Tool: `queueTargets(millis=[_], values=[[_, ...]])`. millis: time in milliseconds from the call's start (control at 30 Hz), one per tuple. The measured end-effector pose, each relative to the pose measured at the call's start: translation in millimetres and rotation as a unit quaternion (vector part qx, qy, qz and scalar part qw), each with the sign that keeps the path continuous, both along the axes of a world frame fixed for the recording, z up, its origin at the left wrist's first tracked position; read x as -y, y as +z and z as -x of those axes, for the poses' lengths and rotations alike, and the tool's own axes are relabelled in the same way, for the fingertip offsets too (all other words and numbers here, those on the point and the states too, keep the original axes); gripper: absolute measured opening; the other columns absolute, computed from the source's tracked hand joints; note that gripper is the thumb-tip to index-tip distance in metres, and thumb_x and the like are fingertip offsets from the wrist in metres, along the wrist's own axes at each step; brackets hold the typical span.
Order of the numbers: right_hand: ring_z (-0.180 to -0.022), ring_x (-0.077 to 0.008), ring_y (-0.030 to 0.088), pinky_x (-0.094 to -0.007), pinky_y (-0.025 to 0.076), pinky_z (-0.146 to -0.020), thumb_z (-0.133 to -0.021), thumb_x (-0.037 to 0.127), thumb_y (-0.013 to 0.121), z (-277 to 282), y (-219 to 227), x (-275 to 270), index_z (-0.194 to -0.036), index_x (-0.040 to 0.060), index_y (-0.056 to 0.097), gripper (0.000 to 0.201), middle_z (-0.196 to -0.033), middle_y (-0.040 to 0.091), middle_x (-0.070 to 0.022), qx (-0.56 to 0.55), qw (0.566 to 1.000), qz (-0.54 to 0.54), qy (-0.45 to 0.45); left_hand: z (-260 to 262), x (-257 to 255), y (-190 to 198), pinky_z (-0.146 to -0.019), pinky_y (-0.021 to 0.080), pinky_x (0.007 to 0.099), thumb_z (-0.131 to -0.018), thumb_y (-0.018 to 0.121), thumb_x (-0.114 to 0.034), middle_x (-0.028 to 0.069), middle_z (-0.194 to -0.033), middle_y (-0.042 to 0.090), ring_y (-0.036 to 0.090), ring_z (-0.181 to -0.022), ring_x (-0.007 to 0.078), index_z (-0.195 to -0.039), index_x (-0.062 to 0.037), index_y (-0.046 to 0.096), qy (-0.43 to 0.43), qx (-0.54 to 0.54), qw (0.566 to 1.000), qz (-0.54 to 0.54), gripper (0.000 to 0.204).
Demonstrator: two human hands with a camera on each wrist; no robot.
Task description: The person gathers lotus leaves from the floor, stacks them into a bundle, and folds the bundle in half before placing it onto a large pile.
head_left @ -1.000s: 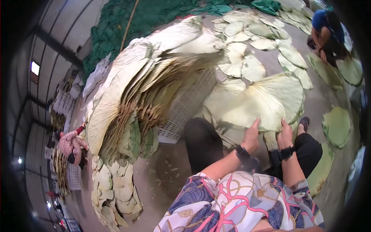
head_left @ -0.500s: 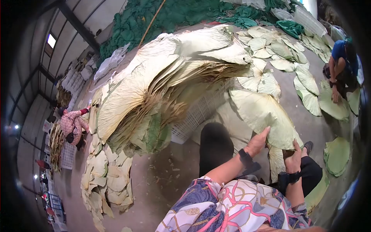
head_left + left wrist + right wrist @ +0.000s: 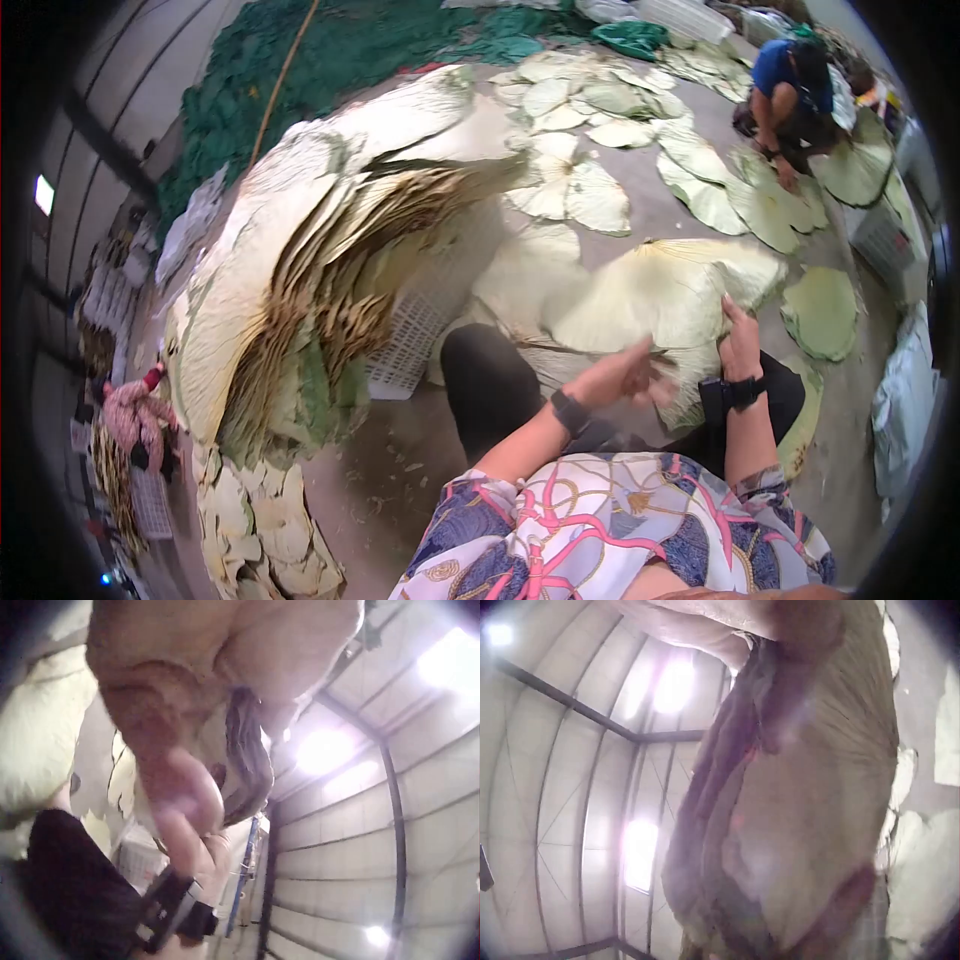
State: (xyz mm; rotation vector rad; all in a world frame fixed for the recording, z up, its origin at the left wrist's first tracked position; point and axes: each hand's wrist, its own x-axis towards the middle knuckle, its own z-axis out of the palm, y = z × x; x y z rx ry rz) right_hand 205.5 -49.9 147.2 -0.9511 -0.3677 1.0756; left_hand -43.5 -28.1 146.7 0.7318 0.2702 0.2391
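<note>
The left hand (image 3: pixel 612 378), blurred with fingers apparently extended, has come off the pale leaf (image 3: pixel 640 300), leaving only the right hand (image 3: pixel 741 350) gripping its near edge, right of the white crate (image 3: pixel 403 345).

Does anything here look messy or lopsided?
Yes. The big leaf stack hangs well beyond the crate, so it looks lopsided, with brown, crumpled parts. Small scraps also litter the floor nearby.

Pale panelled wall (image 3: pixel 145 65), grey floor (image 3: pixel 365 520)
</note>
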Motion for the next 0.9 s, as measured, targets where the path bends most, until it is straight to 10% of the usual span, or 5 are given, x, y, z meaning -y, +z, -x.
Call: queueTargets(millis=[100,200,333,467,900], values=[[-0.093,-0.0174,0.061,-0.0304,0.049,-0.082,-0.085,0.003,0.062,-15,2,-2,-0.113,-0.0045,0.058,0.03,-0.107,0.063,-0.0081,0.101,0.995,0.011,0.018,-3,9,29,-0.054,0.05,0.022,-0.1,0.036,-0.042,0.01,-0.098,0.068,0.068,-0.076,0.0176,-0.122,0.0001,0.052,-0.17,0.09,0.981,-0.035,0.05],[-0.089,-0.0158,0.06,-0.029,0.049,-0.081,-0.085,0.006,0.064,1,25,13,-0.111,-0.0048,0.059,0.029,-0.104,0.064,-0.0074,0.192,0.979,0.043,0.046,4,-9,50,-0.084,0.049,0.0308,-0.097,0.048,-0.026,0.0143,-0.122,0.058,0.056,-0.113,0.0193,-0.129,0.0006,0.047,0.114,-0.001,0.979,-0.172,0.041],[-0.094,-0.0156,0.059,-0.0288,0.046,-0.084,-0.085,0.011,0.067,26,69,38,-0.115,-0.0031,0.057,0.035,-0.106,0.063,-0.0069,0.278,0.952,0.091,0.091,7,-62,-13,-0.108,0.026,0.0367,-0.09,0.061,-0.036,0.0152,-0.143,0.036,0.033,-0.132,0.0256,-0.138,0.0006,0.034,0.361,-0.228,0.811,-0.4,0.067],[-0.098,-0.0162,0.058,-0.0295,0.045,-0.087,-0.084,0.012,0.068,28,72,49,-0.123,-0.0011,0.053,0.044,-0.113,0.062,-0.0068,0.233,0.959,0.07,0.147,18,-75,-39,-0.1,0.035,0.0342,-0.08,0.068,-0.047,0.0102,-0.139,0.042,0.039,-0.127,0.0215,-0.143,-0.0009,0.029,0.323,-0.228,0.911,-0.117,0.087],[-0.1,-0.0213,0.061,-0.0336,0.05,-0.087,-0.083,0.004,0.065,-14,56,51,-0.122,-0.0016,0.053,0.041,-0.115,0.062,-0.0101,0.058,0.985,0.037,0.158,40,-85,32,-0.071,0.048,0.0281,-0.084,0.068,-0.036,0.0064,-0.098,0.063,0.059,-0.085,0.0136,-0.115,0.0,0.056,0.299,-0.231,0.91,-0.171,0.049]])
